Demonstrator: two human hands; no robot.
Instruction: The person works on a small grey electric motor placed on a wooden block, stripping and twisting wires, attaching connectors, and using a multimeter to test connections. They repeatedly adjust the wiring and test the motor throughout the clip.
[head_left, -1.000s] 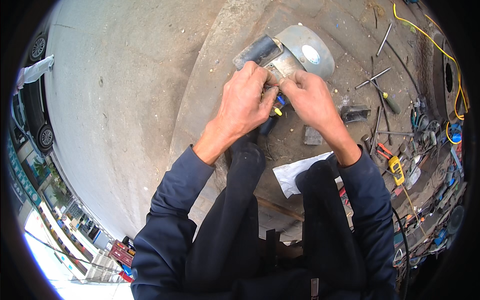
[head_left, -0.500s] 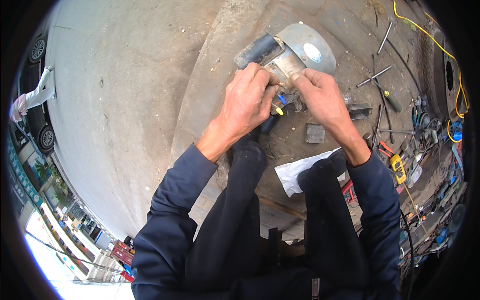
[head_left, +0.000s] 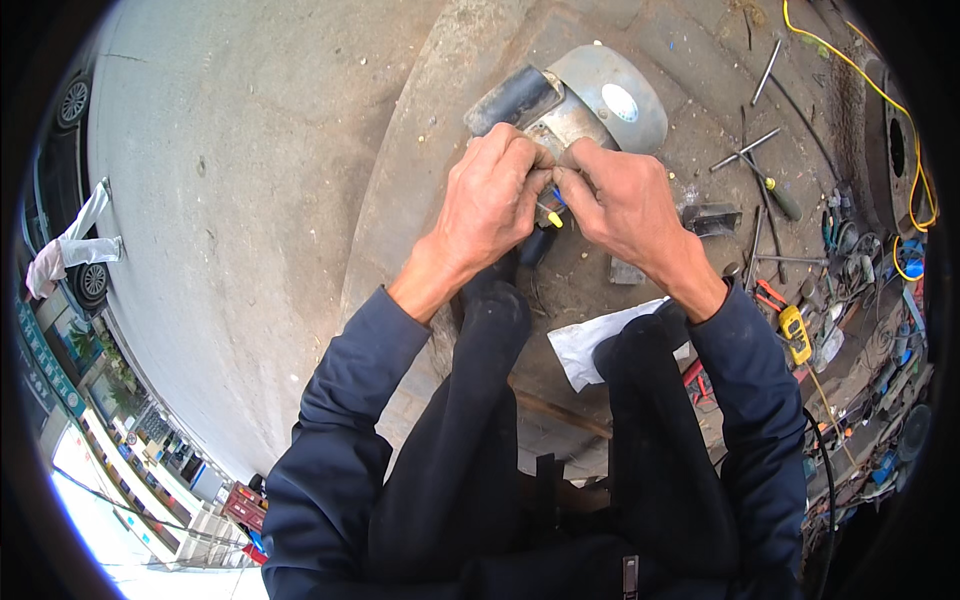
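A grey electric motor (head_left: 645,125) with a rounded end cover and an oval white label lies on the ground ahead of me. A scuffed black cylinder (head_left: 515,100) is mounted on its left side. Over the near side of the motor, my left hand (head_left: 490,195) is closed in a pinch. Opposite it, my right hand (head_left: 625,200) pinches too, thumb and fingertips almost touching the left ones. What lies between the fingertips is too small to make out. Just below them show a small yellow tip (head_left: 555,219) and a bit of blue (head_left: 559,198).
Right of the motor lie metal rods (head_left: 767,72), a screwdriver (head_left: 785,200) and a black channel-shaped piece (head_left: 712,220). A yellow clamp meter (head_left: 795,333) rests among cluttered tools. White paper (head_left: 580,345) lies by my knees. At far left, a person (head_left: 70,255) stands near a dark car (head_left: 60,170).
My right hand has moved left, bringing its fingertips against those of my left hand and covering more of the blue bit. The person at far left has shifted.
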